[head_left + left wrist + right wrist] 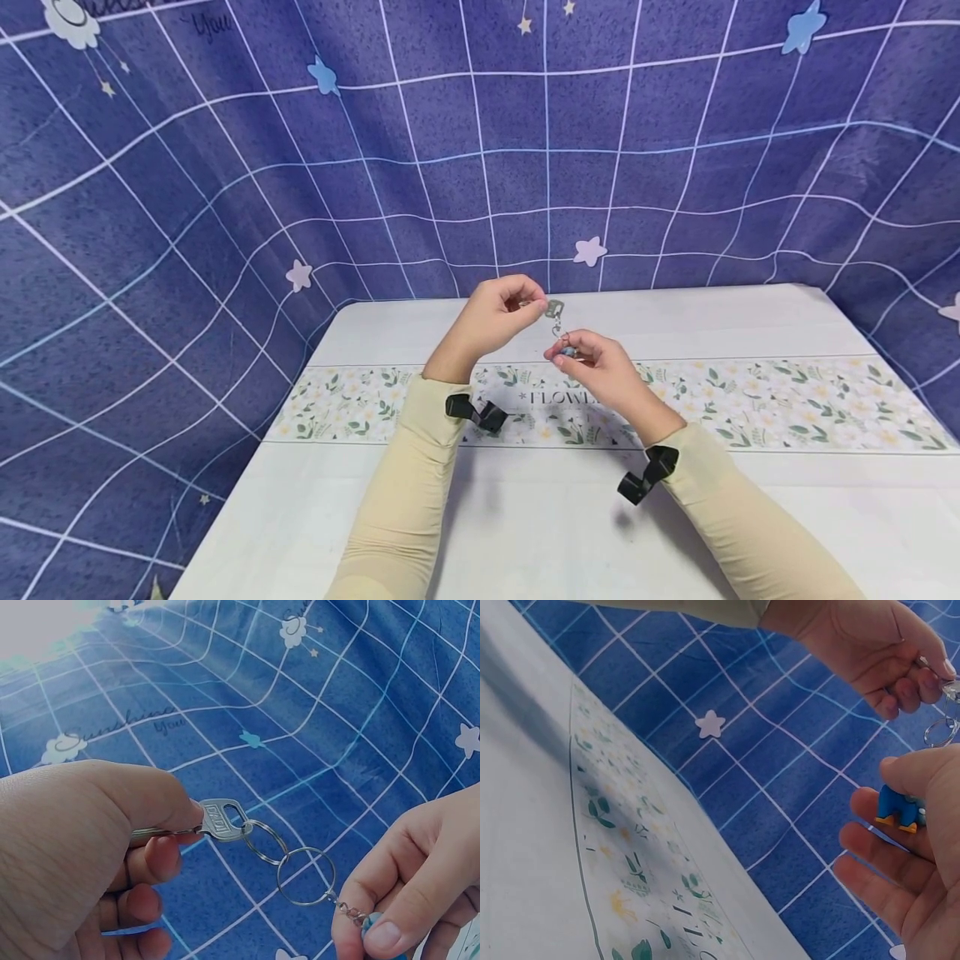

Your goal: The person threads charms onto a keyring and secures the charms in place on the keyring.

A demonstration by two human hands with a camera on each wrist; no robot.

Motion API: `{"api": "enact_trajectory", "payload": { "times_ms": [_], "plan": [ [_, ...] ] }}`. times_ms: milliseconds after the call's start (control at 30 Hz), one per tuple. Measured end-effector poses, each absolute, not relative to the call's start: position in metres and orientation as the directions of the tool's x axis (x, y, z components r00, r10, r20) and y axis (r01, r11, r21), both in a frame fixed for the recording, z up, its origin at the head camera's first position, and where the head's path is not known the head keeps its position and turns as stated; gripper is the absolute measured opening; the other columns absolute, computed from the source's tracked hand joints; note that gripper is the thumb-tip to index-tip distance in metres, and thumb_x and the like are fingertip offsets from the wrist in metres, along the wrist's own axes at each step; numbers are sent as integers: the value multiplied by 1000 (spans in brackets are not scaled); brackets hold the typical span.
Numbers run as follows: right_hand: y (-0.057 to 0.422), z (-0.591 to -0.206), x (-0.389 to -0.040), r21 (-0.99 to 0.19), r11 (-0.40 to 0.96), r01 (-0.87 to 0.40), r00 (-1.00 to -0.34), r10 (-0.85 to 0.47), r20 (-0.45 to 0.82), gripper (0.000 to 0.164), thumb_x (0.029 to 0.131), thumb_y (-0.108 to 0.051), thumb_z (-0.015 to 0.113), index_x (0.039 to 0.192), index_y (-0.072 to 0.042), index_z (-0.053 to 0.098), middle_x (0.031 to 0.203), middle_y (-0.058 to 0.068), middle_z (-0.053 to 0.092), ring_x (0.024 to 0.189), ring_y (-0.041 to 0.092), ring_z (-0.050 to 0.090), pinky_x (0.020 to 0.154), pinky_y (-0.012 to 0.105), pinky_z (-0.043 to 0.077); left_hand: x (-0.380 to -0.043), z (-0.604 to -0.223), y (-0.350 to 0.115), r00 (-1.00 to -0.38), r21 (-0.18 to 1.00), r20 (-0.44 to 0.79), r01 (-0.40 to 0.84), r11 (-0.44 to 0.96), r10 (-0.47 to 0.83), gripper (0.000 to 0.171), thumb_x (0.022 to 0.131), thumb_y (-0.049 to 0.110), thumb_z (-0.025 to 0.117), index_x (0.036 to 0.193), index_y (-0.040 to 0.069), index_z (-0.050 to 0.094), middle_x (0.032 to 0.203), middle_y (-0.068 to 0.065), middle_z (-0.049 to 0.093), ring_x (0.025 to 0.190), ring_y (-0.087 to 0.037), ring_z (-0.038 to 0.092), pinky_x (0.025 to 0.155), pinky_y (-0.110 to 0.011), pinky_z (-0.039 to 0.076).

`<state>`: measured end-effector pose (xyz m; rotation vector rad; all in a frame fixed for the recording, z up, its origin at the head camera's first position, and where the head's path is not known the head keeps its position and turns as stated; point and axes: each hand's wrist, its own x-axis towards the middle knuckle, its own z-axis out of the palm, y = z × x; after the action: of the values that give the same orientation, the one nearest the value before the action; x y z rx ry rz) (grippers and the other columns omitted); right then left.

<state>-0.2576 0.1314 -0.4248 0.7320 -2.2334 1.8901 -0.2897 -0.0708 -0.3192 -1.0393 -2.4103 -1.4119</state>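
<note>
Above the far half of the table, my left hand (500,314) pinches a silver key (223,819) by its blade, between thumb and forefinger. A small split ring (265,841) runs through the hole in the key's head and links to a larger ring (306,876). From that larger ring a short chain (346,908) leads to a small blue figure with orange feet (897,807). My right hand (600,367), lower and to the right, pinches this figure between thumb and fingers. Part of the figure is hidden by the thumb.
Beneath the hands lies a white table (540,517) with a floral printed band (787,400) across it. A blue gridded curtain (450,125) with stars hangs behind and to the left. Black straps (650,473) sit on both wrists over pale sleeves.
</note>
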Motion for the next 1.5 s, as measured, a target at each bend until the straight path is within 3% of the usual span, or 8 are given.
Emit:
{"api": "enact_trajectory", "payload": {
  "times_ms": [200,433,833,1067,1367,1500],
  "plan": [
    [137,-427,-258,-898,97,-428,-877,-285,387,16,99,-8,64,111,3,66,110,20,72,98,14,72,83,27,57,-289,-320,-77,-761,709,440,620,336,476,7,95,11,66,94,6,71,78,-1,63,64,-12,43,59,-26,37],
    [151,-426,-262,-908,84,-409,-893,-240,380,21,99,-9,65,117,4,64,104,18,75,92,18,73,81,29,58,-291,-326,-84,-786,721,419,592,360,454,7,96,11,66,94,6,71,78,-1,63,65,-13,46,61,-26,38],
    [164,-430,-267,-940,18,-342,-916,-231,329,26,99,-2,62,121,12,57,99,19,75,88,11,72,80,31,59,-297,-345,-93,-823,747,371,540,387,431,8,97,12,65,93,7,71,77,0,59,68,-14,47,63,-27,40],
    [173,-437,-269,-951,44,-305,-922,-263,284,24,101,-5,61,119,10,59,95,13,75,87,14,72,80,32,59,-300,-366,-94,-852,762,302,486,429,428,9,97,11,64,93,6,70,80,0,59,71,-13,50,66,-27,42],
    [185,-446,-274,-961,145,-236,-939,-289,187,31,102,-9,60,122,15,57,98,21,73,86,10,71,79,38,59,-305,-401,-90,-896,773,190,388,501,402,10,99,15,65,92,8,70,79,2,57,73,-12,49,68,-27,42],
    [188,-450,-274,-959,192,-207,-942,-303,142,33,102,-12,61,122,15,58,100,23,73,88,14,72,81,45,59,-306,-414,-88,-911,779,145,346,523,386,11,100,16,65,93,8,70,78,2,56,71,-12,49,66,-27,42]
  ]
}}
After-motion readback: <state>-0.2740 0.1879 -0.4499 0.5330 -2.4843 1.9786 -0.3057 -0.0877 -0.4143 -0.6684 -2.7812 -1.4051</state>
